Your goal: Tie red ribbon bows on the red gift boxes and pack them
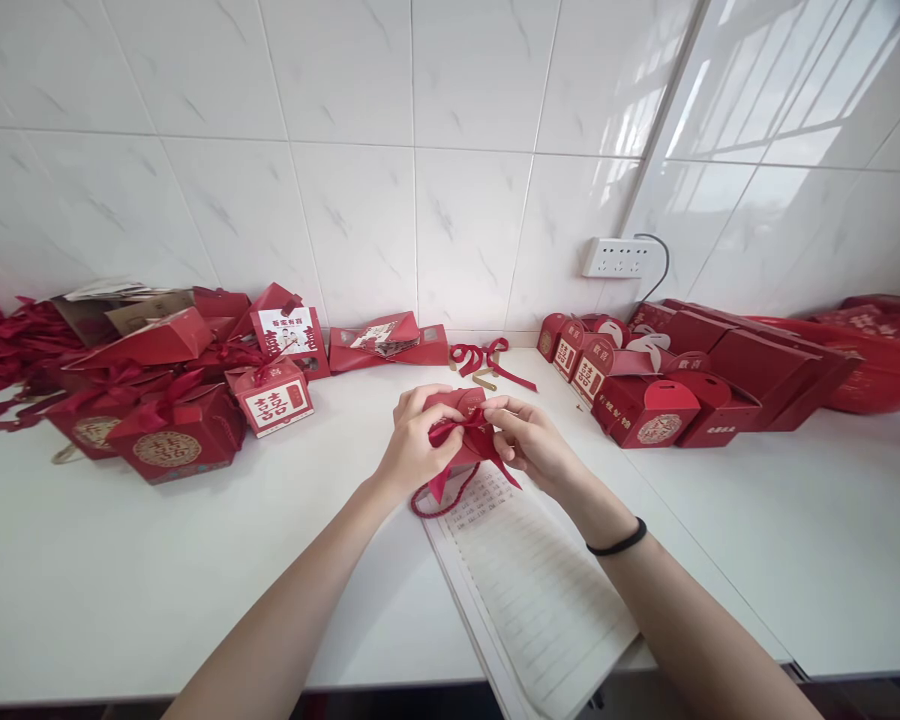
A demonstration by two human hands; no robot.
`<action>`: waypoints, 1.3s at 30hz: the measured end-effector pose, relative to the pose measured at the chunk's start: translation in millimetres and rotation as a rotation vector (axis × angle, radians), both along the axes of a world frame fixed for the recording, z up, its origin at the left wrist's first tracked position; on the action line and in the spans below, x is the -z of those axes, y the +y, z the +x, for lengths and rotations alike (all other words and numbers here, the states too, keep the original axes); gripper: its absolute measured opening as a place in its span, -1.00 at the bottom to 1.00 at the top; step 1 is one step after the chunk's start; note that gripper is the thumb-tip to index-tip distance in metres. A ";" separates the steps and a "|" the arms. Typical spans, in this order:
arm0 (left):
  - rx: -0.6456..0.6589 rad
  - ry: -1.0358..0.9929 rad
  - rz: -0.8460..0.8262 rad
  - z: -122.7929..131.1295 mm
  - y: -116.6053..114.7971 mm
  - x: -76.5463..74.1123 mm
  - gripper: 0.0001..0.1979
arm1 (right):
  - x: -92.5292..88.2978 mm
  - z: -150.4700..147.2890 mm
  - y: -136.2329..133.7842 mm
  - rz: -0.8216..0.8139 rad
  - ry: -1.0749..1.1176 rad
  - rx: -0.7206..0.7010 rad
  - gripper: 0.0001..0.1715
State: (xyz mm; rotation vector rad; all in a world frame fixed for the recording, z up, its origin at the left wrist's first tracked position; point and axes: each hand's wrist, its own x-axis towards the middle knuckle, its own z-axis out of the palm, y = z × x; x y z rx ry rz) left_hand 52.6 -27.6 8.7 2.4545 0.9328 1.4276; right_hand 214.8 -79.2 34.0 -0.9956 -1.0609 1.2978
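A small red box [457,400] with a red ribbon [441,482] around its top stands near the middle of the white table, just behind an open notebook. My left hand [420,440] wraps round the box's left side, thumb and fingers pressed on the ribbon. On the right side my right hand [529,440] pinches the ribbon near the bow, with a black band on that wrist. Ribbon tails hang down in front of the box. A twisted red cord [429,514] loops below it onto the notebook [532,590].
Red boxes with ribbons [169,445] are piled at the left. More red boxes [649,410] and flat red bags [772,370] stand at the right. Loose ribbon [514,375] lies near the tiled wall, beside a flat red package [427,345]. A power strip [616,258] is on the wall.
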 end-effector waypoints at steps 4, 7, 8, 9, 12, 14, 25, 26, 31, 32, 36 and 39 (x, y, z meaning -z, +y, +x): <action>0.002 -0.003 -0.004 0.1 0.3 -0.4 -0.93 | -1.3 0.2 -0.7 0.023 0.005 -0.021 -0.59; 0.006 0.007 -0.022 -0.1 0.2 -0.7 -0.92 | 0.8 1.0 -0.5 0.218 -0.261 0.111 -0.65; 0.007 0.009 -0.030 -0.1 0.0 -0.8 -0.92 | 2.4 1.4 -0.3 0.330 -0.409 0.183 -0.70; 0.008 0.010 -0.036 -0.2 -0.2 -0.9 -0.91 | 4.4 1.8 -0.1 0.449 -0.567 0.252 -0.74; 0.008 0.008 -0.043 -0.4 -0.9 -1.1 -0.90 | 11.4 2.9 0.5 0.715 -0.950 0.352 -0.76; 0.010 0.009 -0.045 -0.4 -1.2 -1.2 -0.90 | 15.3 3.3 0.7 0.782 -1.061 0.360 -0.75; 0.009 0.015 -0.071 0.2 -2.0 -2.2 -0.91 | 10.2 1.9 -2.3 0.875 -0.956 0.317 -0.86; 0.010 0.019 -0.070 -0.1 -2.0 -2.0 -0.91 | 10.5 2.1 -2.0 0.893 -0.961 0.305 -0.88; 0.006 0.017 -0.048 -0.7 -0.6 -1.2 -0.90 | 11.0 3.4 0.3 0.847 -0.890 0.242 -0.82; 0.004 0.017 -0.044 -0.7 -0.3 -1.1 -0.90 | 10.4 3.7 0.6 0.794 -0.854 0.222 -0.81; 0.006 0.022 -0.035 -0.7 -0.3 -1.3 -0.90 | 8.0 4.1 2.0 0.583 -0.766 0.150 -0.78; 0.005 0.019 -0.042 -0.6 -1.0 -1.6 -0.90 | 8.1 3.3 2.5 0.539 -0.769 0.159 -0.81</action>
